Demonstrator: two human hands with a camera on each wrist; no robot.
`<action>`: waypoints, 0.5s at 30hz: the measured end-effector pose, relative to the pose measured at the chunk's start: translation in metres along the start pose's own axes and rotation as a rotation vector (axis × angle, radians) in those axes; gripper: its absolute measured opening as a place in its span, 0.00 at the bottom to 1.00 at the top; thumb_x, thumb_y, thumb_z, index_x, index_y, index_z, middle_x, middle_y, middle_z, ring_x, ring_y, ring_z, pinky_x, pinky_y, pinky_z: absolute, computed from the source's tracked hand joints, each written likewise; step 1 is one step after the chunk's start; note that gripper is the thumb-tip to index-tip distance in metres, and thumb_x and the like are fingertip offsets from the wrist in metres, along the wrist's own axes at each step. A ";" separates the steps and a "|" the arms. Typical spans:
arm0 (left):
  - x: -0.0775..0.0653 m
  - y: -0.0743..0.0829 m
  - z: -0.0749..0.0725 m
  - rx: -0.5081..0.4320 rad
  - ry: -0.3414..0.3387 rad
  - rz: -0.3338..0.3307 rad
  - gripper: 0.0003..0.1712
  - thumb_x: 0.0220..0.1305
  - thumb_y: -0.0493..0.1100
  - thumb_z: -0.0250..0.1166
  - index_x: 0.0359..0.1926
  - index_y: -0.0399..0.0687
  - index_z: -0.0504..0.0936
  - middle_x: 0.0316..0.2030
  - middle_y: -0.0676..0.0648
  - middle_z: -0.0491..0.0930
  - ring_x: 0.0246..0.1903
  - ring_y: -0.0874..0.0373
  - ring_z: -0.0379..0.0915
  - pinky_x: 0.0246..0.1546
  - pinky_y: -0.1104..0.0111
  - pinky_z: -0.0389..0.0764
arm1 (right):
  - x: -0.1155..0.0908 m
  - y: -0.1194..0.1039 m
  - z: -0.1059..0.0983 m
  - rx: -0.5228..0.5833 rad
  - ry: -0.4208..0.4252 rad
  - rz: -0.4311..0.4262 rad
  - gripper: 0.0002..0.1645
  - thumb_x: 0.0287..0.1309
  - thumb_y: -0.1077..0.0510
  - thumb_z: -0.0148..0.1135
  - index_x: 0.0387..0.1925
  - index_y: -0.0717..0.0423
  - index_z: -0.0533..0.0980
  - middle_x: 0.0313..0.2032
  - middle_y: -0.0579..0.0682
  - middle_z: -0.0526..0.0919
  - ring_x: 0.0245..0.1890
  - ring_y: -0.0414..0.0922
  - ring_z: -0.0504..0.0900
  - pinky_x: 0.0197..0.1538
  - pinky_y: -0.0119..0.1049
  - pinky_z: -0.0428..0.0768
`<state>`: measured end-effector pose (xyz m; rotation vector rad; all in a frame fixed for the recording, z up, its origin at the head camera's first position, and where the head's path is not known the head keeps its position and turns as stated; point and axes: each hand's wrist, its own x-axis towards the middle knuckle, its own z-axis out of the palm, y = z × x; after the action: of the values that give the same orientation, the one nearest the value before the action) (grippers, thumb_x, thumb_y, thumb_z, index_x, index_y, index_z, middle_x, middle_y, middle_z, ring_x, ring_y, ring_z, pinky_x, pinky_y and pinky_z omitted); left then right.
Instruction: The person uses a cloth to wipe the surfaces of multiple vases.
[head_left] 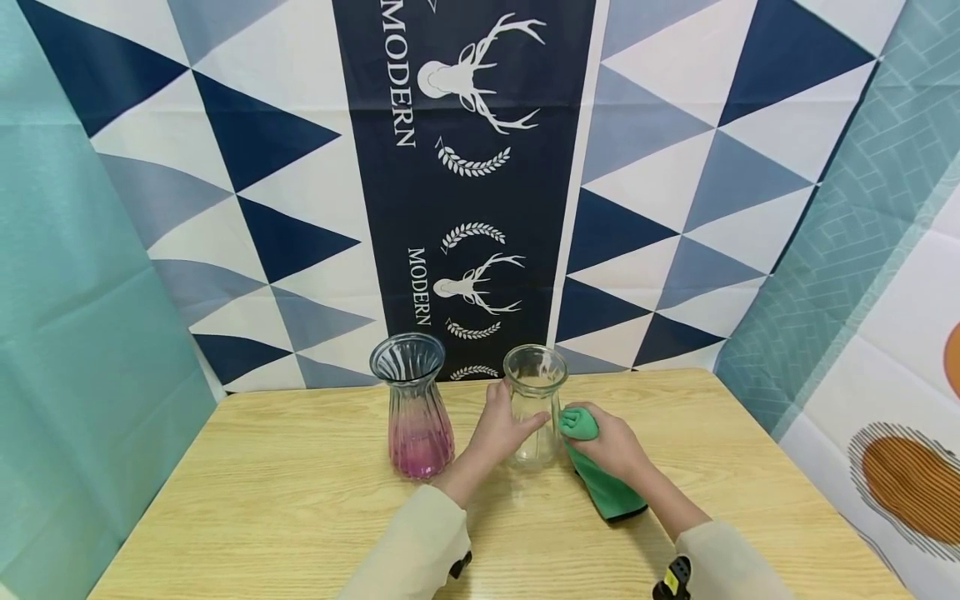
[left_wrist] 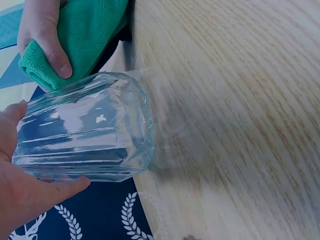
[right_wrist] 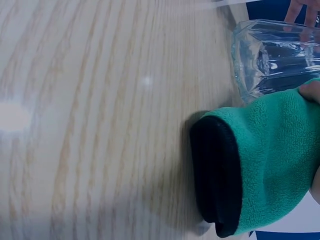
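A clear ribbed glass vase (head_left: 535, 452) stands upright on the wooden table, its wide rim at the top. My left hand (head_left: 495, 429) holds it from the left side, thumb across the near face and fingers behind the glass. In the left wrist view, thumb and fingers spread round the vase (left_wrist: 85, 132). To the right, my right hand (head_left: 613, 443) grips a green towel (head_left: 609, 490) with dark edging. A rolled end of the towel sticks out of the fist beside the vase, while the rest hangs down toward the tabletop. Folded layers of the towel (right_wrist: 272, 160) fill the right wrist view's lower right.
Left of the clear vase stands a second ribbed glass vase (head_left: 420, 421), bluish at the rim and pink at the base, close to my left forearm. The light wooden table (head_left: 285, 483) ends at a patterned fabric backdrop (head_left: 465, 192) just behind both vases.
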<state>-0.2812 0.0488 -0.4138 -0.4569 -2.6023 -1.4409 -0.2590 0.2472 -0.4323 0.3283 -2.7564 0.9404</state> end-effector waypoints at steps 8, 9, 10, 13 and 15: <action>0.001 0.002 0.001 -0.007 0.020 0.006 0.45 0.52 0.52 0.69 0.66 0.37 0.61 0.54 0.36 0.66 0.55 0.44 0.69 0.60 0.55 0.72 | 0.006 -0.008 -0.005 0.081 0.047 0.013 0.30 0.51 0.56 0.67 0.57 0.56 0.71 0.47 0.60 0.81 0.46 0.58 0.80 0.43 0.51 0.80; 0.001 0.002 0.001 -0.008 0.025 0.008 0.45 0.52 0.51 0.69 0.65 0.37 0.61 0.54 0.36 0.67 0.55 0.45 0.69 0.60 0.55 0.72 | 0.007 -0.009 -0.006 0.089 0.058 0.013 0.30 0.51 0.56 0.68 0.57 0.56 0.71 0.48 0.60 0.80 0.47 0.58 0.79 0.44 0.52 0.80; 0.001 0.002 0.001 -0.007 0.030 0.009 0.45 0.52 0.51 0.70 0.65 0.37 0.62 0.53 0.36 0.67 0.55 0.45 0.69 0.60 0.55 0.72 | 0.008 -0.011 -0.007 0.092 0.069 0.013 0.30 0.51 0.56 0.67 0.57 0.56 0.71 0.49 0.60 0.80 0.48 0.58 0.79 0.45 0.52 0.79; 0.001 0.002 0.001 -0.012 0.034 0.011 0.44 0.51 0.51 0.70 0.64 0.38 0.63 0.53 0.37 0.67 0.54 0.45 0.69 0.60 0.56 0.72 | 0.011 -0.017 -0.012 0.105 0.094 0.011 0.30 0.51 0.56 0.68 0.57 0.56 0.71 0.48 0.60 0.80 0.47 0.58 0.79 0.45 0.52 0.80; 0.002 0.002 0.001 -0.018 0.032 0.010 0.43 0.51 0.51 0.70 0.64 0.39 0.64 0.52 0.37 0.67 0.54 0.45 0.69 0.60 0.56 0.72 | 0.013 -0.021 -0.015 0.116 0.112 0.010 0.30 0.51 0.56 0.68 0.57 0.56 0.71 0.48 0.60 0.80 0.47 0.58 0.79 0.45 0.52 0.79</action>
<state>-0.2820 0.0509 -0.4124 -0.4439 -2.5607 -1.4576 -0.2636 0.2382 -0.4050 0.2719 -2.6109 1.0895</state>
